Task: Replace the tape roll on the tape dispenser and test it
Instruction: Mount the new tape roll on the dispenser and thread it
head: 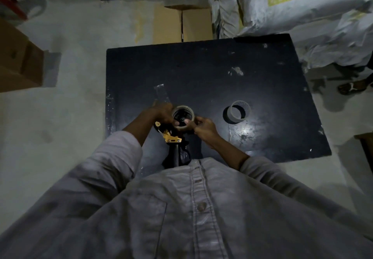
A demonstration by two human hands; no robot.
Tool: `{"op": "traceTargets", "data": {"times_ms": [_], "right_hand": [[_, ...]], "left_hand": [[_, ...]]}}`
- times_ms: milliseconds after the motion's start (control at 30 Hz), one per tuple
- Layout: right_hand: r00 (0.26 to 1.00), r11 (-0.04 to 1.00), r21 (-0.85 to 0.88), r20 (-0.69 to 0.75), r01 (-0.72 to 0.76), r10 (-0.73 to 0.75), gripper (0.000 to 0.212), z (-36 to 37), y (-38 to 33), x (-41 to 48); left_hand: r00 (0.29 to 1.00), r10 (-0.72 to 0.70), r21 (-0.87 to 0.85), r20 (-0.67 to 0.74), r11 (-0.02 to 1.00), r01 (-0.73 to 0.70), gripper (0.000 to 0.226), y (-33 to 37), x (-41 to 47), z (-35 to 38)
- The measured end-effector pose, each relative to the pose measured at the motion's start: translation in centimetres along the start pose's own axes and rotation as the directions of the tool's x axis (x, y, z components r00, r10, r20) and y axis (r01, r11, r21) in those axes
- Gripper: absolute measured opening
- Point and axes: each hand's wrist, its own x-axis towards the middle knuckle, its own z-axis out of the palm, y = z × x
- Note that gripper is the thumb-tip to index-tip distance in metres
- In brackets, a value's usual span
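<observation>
A tape roll [190,110] sits over the black hub of the yellow and black tape dispenser [171,137], held just above the near edge of the black table [201,72]. My left hand [161,113] grips the roll's left side and my right hand [201,126] pinches its right rim. A clear strip of tape [161,94] sticks up beyond my left hand. An empty cardboard tape core [239,111] stands on its edge on the table to the right, apart from both hands.
Cardboard boxes stand beyond the table [181,24] and at the left [20,60]. White sacks [292,12] pile up at the back right. Another person's sandalled foot [352,87] rests on the floor right of the table.
</observation>
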Motion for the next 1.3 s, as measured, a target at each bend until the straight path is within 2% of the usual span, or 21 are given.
{"op": "traceTargets", "data": {"times_ms": [67, 133, 200, 333, 367, 500, 667, 767, 900, 1000, 1100, 1200, 1300], "right_hand": [[0.998, 0.998, 0.034, 0.045, -0.045, 0.044, 0.049, -0.2, -0.6, 0.1], [0.991, 0.995, 0.02, 0.095, -0.099, 0.096, 0.053, -0.7, -0.9, 0.4], [0.985, 0.991, 0.025, 0.12, -0.129, 0.125, 0.056, -1.2, -1.1, 0.7], [0.975, 0.976, 0.138, 0.165, -0.171, 0.147, 0.06, -1.6, -1.3, 1.3], [0.977, 0.972, 0.166, 0.162, -0.168, 0.142, 0.06, -1.6, -1.3, 1.5], [0.979, 0.976, 0.147, 0.151, -0.159, 0.137, 0.055, -1.3, -1.1, 2.2], [0.975, 0.975, 0.117, 0.14, -0.188, 0.171, 0.047, -0.8, -1.6, 2.8], [0.983, 0.987, 0.041, 0.1, -0.156, 0.152, 0.031, -0.1, -1.6, 2.9], [0.992, 0.991, -0.05, 0.022, -0.121, 0.122, 0.033, 0.5, -1.1, 2.6], [0.993, 0.993, 0.01, 0.027, -0.116, 0.116, 0.033, 0.3, -0.6, 2.3], [0.993, 0.992, 0.059, 0.025, -0.114, 0.113, 0.026, 0.0, -0.3, 2.3], [0.992, 0.99, 0.068, 0.02, -0.124, 0.122, 0.038, -0.1, 0.1, 2.2], [0.994, 0.992, 0.058, 0.019, -0.113, 0.112, 0.04, -0.1, -0.2, 1.9]], "left_hand": [[0.997, -0.001, -0.051, -0.073, 0.999, -0.003, 0.082, -0.4, -0.3, -0.1], [0.989, -0.046, -0.109, -0.14, 0.994, 0.031, 0.109, -0.4, -1.2, 0.9], [0.976, -0.091, -0.158, -0.196, 0.986, 0.06, 0.126, 0.4, -2.0, 3.2], [0.903, -0.209, -0.482, -0.375, 0.876, 0.002, 0.121, 1.8, -2.7, 7.4], [0.885, -0.24, -0.518, -0.4, 0.856, -0.002, 0.116, 2.0, -2.8, 7.8], [0.808, -0.33, -0.546, -0.489, 0.838, 0.012, 0.1, 2.5, -2.7, 8.7], [0.778, -0.312, -0.492, -0.545, 0.871, 0.004, 0.086, 3.2, -1.8, 9.3], [0.768, -0.295, -0.46, -0.568, 0.888, 0.001, 0.092, 3.0, -1.9, 9.7], [0.767, -0.291, -0.427, -0.572, 0.904, 0.024, 0.101, 2.9, -1.9, 10.0], [0.77, -0.294, -0.418, -0.566, 0.908, 0.04, 0.103, 3.1, -2.0, 10.0], [0.799, -0.297, -0.415, -0.523, 0.907, 0.066, 0.115, 3.2, -2.0, 9.8], [0.828, -0.293, -0.384, -0.477, 0.917, 0.103, 0.129, 3.4, -2.2, 9.7], [0.832, -0.304, -0.396, -0.463, 0.911, 0.113, 0.132, 3.5, -2.5, 9.5]]}}
